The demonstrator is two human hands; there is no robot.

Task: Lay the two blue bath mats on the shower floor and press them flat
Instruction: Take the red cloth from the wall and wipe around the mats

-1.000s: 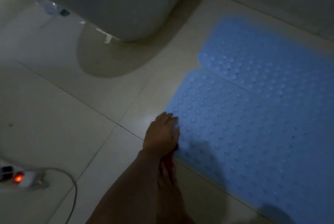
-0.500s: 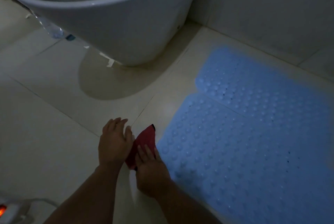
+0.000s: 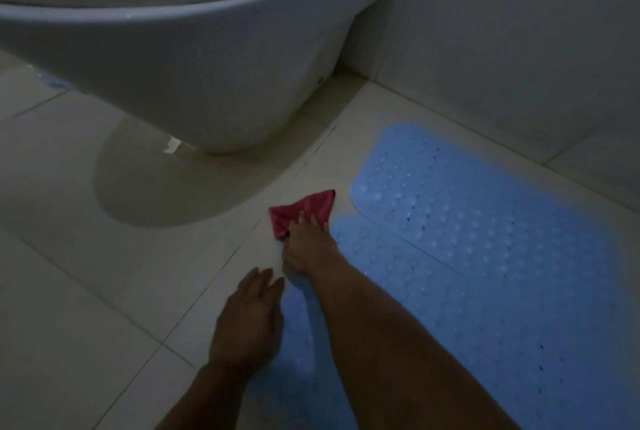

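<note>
pressing soft, floppy near blue bath mat (image 3: 467, 308) edge with flat left hand (image 3: 247, 320); right hand (image 3: 306, 246) pinching red cloth (image 3: 301, 209).

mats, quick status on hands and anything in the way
Left hand flat, at the near mat edge. Right hand gripping a red cloth on the tile. Both mats down, far mat alongside. Nothing blocking.

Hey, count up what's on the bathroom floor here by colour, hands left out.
Blue: 2, the far bath mat and the near bath mat
Red: 1, the cloth under the right hand
White: 1, the toilet
Total: 4
</note>
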